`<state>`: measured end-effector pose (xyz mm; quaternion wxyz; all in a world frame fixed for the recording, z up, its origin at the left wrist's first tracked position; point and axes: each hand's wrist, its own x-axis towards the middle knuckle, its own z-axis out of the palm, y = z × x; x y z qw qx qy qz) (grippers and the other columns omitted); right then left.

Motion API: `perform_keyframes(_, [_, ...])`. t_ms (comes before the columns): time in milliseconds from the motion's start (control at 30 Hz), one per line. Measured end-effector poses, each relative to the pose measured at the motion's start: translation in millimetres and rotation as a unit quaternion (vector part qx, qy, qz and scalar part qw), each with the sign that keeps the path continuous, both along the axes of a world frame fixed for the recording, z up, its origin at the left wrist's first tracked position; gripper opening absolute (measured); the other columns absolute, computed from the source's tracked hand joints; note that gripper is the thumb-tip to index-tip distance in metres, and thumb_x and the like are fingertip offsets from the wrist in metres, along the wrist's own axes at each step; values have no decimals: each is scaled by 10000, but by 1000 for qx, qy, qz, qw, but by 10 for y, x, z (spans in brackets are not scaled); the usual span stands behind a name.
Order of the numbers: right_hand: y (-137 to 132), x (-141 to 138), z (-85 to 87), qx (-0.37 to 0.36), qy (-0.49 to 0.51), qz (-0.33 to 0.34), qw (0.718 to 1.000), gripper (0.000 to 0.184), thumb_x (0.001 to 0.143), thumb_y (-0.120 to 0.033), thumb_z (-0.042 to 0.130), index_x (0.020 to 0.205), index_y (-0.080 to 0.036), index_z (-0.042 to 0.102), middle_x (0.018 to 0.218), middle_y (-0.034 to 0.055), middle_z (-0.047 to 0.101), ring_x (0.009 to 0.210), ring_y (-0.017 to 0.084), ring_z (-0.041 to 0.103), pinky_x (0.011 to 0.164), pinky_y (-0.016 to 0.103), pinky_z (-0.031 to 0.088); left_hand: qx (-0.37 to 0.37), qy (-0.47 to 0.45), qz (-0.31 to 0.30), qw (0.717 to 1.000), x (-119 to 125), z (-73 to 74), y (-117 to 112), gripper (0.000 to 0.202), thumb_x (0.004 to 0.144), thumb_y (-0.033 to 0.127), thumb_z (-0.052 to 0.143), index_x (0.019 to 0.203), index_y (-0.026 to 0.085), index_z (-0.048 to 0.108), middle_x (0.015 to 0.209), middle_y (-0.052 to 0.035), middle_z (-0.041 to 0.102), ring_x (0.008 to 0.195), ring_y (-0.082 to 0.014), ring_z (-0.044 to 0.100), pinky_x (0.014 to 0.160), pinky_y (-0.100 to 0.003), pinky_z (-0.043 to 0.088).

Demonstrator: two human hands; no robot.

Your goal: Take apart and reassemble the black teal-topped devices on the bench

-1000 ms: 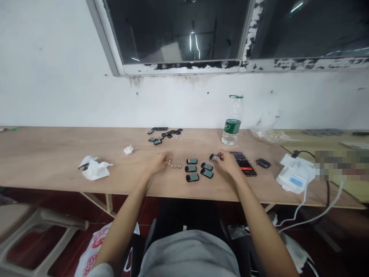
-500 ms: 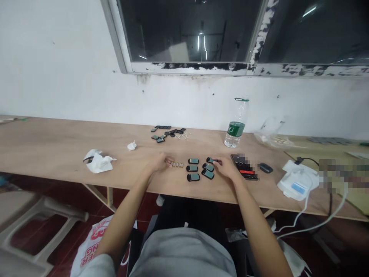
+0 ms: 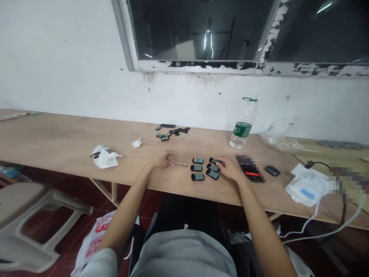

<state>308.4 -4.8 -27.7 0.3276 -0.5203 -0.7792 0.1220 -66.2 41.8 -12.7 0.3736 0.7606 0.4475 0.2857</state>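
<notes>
- Your right hand (image 3: 229,170) is narrowed to a pinch on the top pod (image 3: 213,160), a dark case with a teal face; the pod sits at the head of the right column, to the right of the row of small parts.
- Your left hand (image 3: 160,159) is curled narrow, its fingertips (image 3: 172,158) just left of that row; you can't tell from this view whether it holds anything.
- The row of small parts (image 3: 181,163) is four or so brass-and-pale pieces lying on the table (image 3: 57,138), between your two hands.
- Just right of the row, four more pods lie in two columns: three on the left (image 3: 197,176), and below your pinch two more (image 3: 212,174), all face up.
- Straight beyond the row, toward the wall, a loose cluster of dark pods (image 3: 173,130) lies beside a scatter of tiny metal parts (image 3: 187,135).
- Right of the row are a phone (image 3: 249,168), partly blurred, and a dark oval case (image 3: 272,170).
- Further back to the right of the row stands a water bottle (image 3: 240,130), with a clear plastic bag (image 3: 278,135) past it.
- Left of the row lie a tissue wad (image 3: 137,143) and a crumpled tissue (image 3: 105,157).
- Far right of the row sits a white pouch (image 3: 307,190) with a cable (image 3: 317,161).
</notes>
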Motion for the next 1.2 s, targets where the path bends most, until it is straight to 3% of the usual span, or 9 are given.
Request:
perform_keyframes(233, [-16,-248,243,33,9,31,999,321,946,-213,473,1146,-201,723,1205,108,691,1137,256,618,1042,390,447,2,-5,7,1000,2,-5,1,376,622,55,670,993,116,687,871,-86,747,765,-212,723,728,-364,614])
perform_keyframes(333, [136,-445,328,10,-23,66,998,275,934,-207,491,1004,-194,757,1090,109,740,1047,257,645,989,373,463,18,-11,-15,1000,-15,-7,0,412,612,36,597,1004,117,692,889,-90,752,776,-207,722,718,-346,608])
perform_keyframes(433, [312,-607,365,-56,-55,79,994,189,870,-290,624,752,-194,736,799,74,756,788,215,663,798,294,512,40,5,-26,999,-35,15,-18,479,598,16,549,1039,129,695,903,-84,757,790,-209,721,705,-329,604])
perform_keyframes(567, [451,-691,358,-132,-92,89,983,214,734,-335,767,601,-200,668,554,7,663,507,138,559,544,236,445,53,80,16,995,-34,73,-85,523,629,-5,551,1114,132,691,907,-80,751,805,-228,718,670,-314,589])
perform_keyframes(733, [505,-713,324,-111,-36,93,989,136,648,-207,793,716,-172,681,700,23,713,610,160,620,590,248,473,161,99,88,978,156,147,-207,321,748,78,620,1049,146,710,1018,-104,738,875,-240,707,753,-340,587])
perform_keyframes(867, [382,-790,351,-118,120,131,977,188,706,-260,763,842,-154,686,822,51,742,754,188,681,691,277,536,245,79,21,966,471,244,-365,266,839,105,566,1046,170,719,1004,-72,722,822,-186,690,736,-308,586])
perform_keyframes(1000, [63,-832,470,-88,206,114,968,238,796,-350,709,943,-163,700,944,87,758,790,202,710,711,309,566,319,43,-20,946,748,323,-520,291,899,143,559,1146,196,705,1123,-83,696,932,-202,693,778,-312,592])
perform_keyframes(1200, [-346,-736,563,-92,280,96,951,347,802,-454,722,991,-166,689,937,98,765,747,215,726,665,321,587,416,44,-51,907,835,276,-581,299,966,187,536,1225,214,684,1202,-91,712,1086,-225,693,939,-371,577])
